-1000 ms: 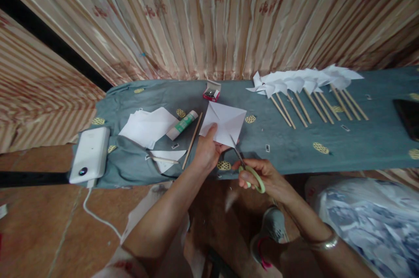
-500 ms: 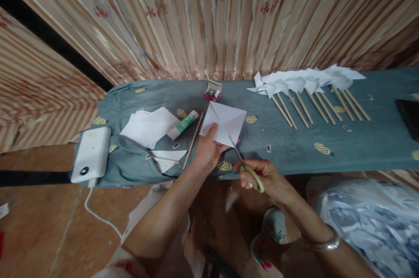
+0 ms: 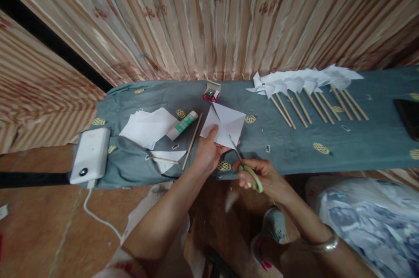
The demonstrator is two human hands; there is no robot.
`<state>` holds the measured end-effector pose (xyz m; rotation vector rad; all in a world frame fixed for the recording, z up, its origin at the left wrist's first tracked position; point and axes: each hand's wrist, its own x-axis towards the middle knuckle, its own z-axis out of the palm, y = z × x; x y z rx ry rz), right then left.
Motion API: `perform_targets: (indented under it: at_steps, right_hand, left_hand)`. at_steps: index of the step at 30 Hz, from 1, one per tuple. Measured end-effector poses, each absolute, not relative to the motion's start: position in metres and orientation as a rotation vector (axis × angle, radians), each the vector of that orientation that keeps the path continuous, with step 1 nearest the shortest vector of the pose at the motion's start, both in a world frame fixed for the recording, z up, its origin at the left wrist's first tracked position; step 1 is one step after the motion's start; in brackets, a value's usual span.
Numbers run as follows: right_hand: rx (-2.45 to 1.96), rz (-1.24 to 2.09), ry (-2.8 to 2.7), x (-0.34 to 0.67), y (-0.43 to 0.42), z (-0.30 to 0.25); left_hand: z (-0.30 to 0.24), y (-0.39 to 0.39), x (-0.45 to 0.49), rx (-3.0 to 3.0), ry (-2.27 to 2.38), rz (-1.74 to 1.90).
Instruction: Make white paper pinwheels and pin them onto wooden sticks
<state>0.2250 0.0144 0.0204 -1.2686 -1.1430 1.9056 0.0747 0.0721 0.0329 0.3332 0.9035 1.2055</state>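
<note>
My left hand [image 3: 207, 152] pinches the near corner of a creased white paper square [image 3: 225, 123], thumb on top, holding it just above the blue-grey cloth. My right hand [image 3: 262, 177] grips green-handled scissors [image 3: 244, 162]; the blades point up and left and meet the paper's near edge. A cut flap shows at the square's far left corner.
A cloth-covered bench [image 3: 294, 147] runs left to right. On it lie a paper stack [image 3: 147, 127], a glue stick [image 3: 182, 125], a wooden stick [image 3: 192, 140], a red pin box [image 3: 211, 92], several finished paper pinwheels [image 3: 304, 90], a white power bank [image 3: 90, 156] and a dark phone [image 3: 409, 116].
The scissor blades have edged slightly further into the paper's near edge; both hands otherwise keep their places.
</note>
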Motion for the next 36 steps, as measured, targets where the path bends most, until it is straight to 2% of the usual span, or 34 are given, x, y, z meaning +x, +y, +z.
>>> perform_targets:
  at_steps: [36]
  right_hand:
    - [-1.313,1.875,-1.079,0.2216,0.0158,0.0228]
  left_hand:
    - [0.0303,0.0678,0.0795,0.279,0.942,1.176]
